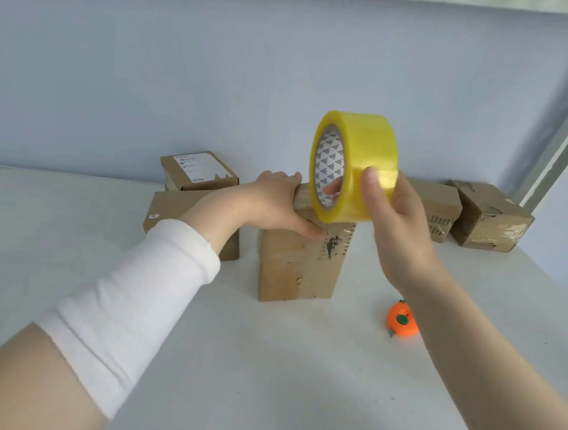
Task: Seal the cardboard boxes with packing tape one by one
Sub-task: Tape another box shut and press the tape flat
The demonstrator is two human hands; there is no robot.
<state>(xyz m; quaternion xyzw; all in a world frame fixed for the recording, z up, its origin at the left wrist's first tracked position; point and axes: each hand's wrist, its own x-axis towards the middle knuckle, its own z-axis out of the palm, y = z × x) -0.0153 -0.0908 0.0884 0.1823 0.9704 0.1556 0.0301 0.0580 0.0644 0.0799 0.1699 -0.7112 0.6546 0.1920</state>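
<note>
The left hand is gripping the upright cardboard box on the bench, the right hand is pinching the tape roll just above it; taping is seemingly beginning, needing the tape end pressed down

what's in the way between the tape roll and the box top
Nothing visible. The right hand holds the roll at the top of the box; the left hand holds the box just left of it, not between them.
</note>
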